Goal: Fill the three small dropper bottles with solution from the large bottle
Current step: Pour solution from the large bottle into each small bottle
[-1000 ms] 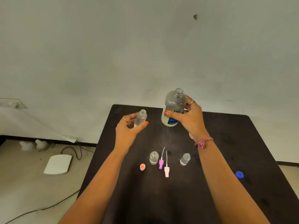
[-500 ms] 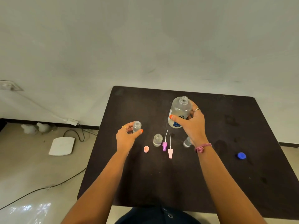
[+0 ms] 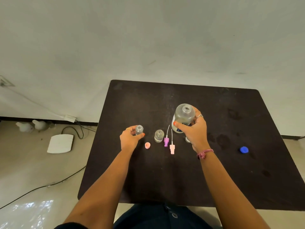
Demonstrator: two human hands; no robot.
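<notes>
A: The left hand [image 3: 130,139], centre-left of frame, had thumb and fingers pinched round a small clear uncapped dropper bottle [image 3: 139,129].

B: And the right hand [image 3: 194,129] was wrapped round the large clear open-mouthed bottle with the blue label [image 3: 183,117], centre frame, over the dark brown table [image 3: 247,129].

A: Between them stood a second small clear bottle [image 3: 159,136], with a purple nozzle cap [image 3: 166,141], a pale pink nozzle cap [image 3: 172,148] and a round pink cap [image 3: 147,145] just beside it.

B: A third small bottle [image 3: 187,139] peeked from behind the right hand; a blue cap [image 3: 244,149] lay far right.
</notes>
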